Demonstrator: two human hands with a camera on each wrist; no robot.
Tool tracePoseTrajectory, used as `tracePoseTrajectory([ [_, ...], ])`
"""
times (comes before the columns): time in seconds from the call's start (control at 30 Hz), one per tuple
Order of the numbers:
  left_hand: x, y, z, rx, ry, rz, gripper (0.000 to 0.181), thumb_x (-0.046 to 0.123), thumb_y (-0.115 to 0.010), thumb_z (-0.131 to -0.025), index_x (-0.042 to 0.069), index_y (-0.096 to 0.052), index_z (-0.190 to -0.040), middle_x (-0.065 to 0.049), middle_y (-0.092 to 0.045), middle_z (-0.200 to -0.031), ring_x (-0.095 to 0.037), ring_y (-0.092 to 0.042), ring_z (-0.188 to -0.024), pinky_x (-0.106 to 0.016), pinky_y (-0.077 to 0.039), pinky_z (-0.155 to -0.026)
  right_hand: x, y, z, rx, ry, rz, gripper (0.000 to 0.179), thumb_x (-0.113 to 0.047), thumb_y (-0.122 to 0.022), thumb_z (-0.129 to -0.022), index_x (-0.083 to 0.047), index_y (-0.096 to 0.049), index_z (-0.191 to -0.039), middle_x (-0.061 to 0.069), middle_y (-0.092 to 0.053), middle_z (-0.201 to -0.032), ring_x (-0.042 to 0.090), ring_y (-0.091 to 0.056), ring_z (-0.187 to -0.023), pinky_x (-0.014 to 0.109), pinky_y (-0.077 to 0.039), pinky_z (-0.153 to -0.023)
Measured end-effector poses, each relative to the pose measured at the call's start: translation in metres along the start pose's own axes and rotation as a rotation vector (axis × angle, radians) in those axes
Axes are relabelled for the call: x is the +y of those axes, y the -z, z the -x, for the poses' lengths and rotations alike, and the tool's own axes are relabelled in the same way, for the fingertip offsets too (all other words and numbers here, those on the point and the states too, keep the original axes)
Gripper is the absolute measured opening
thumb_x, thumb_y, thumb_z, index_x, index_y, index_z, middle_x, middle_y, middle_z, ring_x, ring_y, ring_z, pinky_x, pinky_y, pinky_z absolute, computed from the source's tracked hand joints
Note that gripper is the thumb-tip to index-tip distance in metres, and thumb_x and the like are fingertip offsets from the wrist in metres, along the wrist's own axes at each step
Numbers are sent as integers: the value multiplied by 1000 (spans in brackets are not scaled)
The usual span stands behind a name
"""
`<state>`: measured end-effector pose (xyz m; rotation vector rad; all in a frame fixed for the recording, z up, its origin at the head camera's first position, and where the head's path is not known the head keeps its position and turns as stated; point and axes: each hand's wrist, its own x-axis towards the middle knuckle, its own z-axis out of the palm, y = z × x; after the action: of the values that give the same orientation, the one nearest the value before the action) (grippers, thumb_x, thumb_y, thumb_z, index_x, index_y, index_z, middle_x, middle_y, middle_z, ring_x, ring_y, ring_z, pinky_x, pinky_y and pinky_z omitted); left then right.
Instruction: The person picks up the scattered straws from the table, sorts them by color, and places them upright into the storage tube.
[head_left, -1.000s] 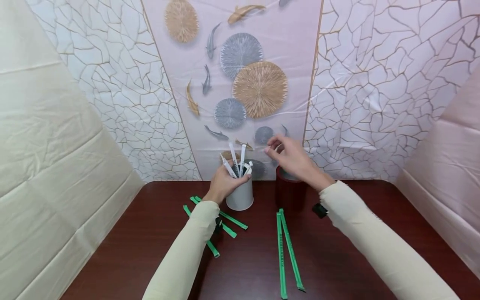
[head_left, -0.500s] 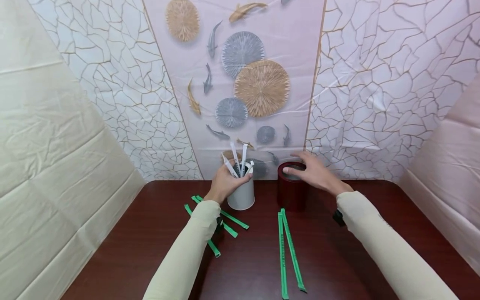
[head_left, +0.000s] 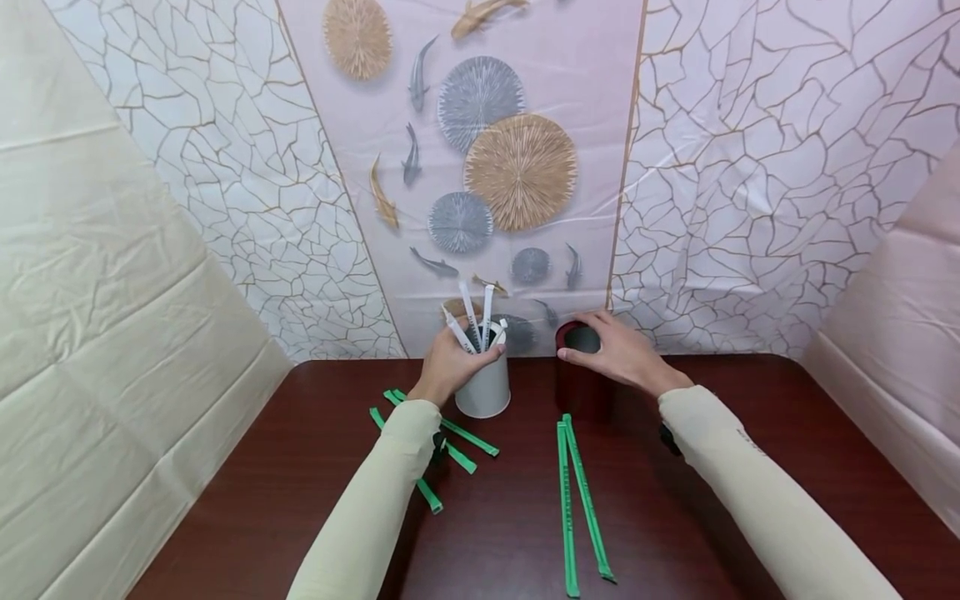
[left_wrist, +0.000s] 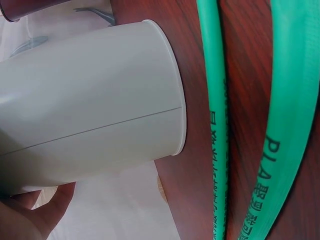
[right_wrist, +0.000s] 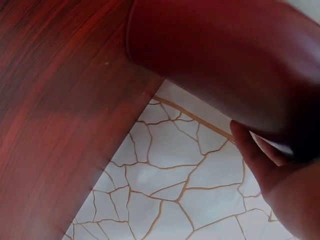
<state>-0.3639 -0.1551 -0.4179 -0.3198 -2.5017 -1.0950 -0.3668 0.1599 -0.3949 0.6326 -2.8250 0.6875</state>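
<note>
At the back of the table my left hand [head_left: 448,365] grips the upper part of a light grey cup [head_left: 483,392], its thumb along the near rim. Several white paper-wrapped straws [head_left: 487,315] stick up out of this cup. To the right, my right hand [head_left: 628,358] holds a dark red cup [head_left: 576,392] near its rim, thumb on the near side and fingers round the far side. The red cup [right_wrist: 210,55] looks tilted in the right wrist view, where fingers [right_wrist: 247,150] lie against its wall. Dark space shows inside the red cup in the head view.
Two green-wrapped straws [head_left: 567,508] lie in a narrow V in front of the red cup. Several more green straws [head_left: 468,437] lie by the grey cup, partly under my left forearm. A patterned cloth backdrop [head_left: 480,167] rises right behind the table [head_left: 495,533].
My right hand has come down from above the red cup, opened round its right side and taken hold of it by the rim. The left hand has stayed on the grey cup.
</note>
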Motion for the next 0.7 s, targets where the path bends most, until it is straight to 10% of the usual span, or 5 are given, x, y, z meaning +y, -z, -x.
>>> tracePoseTrajectory([
  [0.4, -1, 18, -3, -114, -62, 70, 80, 59, -83, -84, 14, -56, -144, -7, -59, -132, -23, -65, -111, -47, -55, -94, 3, -16, 2, 107, 14, -43, 83, -69, -66, -93, -16, -52, -155, 11, -51, -151, 42, -53, -136, 66, -43, -107],
  [0.7, 8, 77, 11, -131, -12, -8, 98, 56, -80, -88, 10, -36, -162, -16, -46, -156, -36, -46, -144, -59, -38, -117, 5, -13, 4, 96, -39, -88, 92, -74, -66, -90, -13, -47, -157, 14, -46, -155, 45, -51, -136, 67, -42, -108],
])
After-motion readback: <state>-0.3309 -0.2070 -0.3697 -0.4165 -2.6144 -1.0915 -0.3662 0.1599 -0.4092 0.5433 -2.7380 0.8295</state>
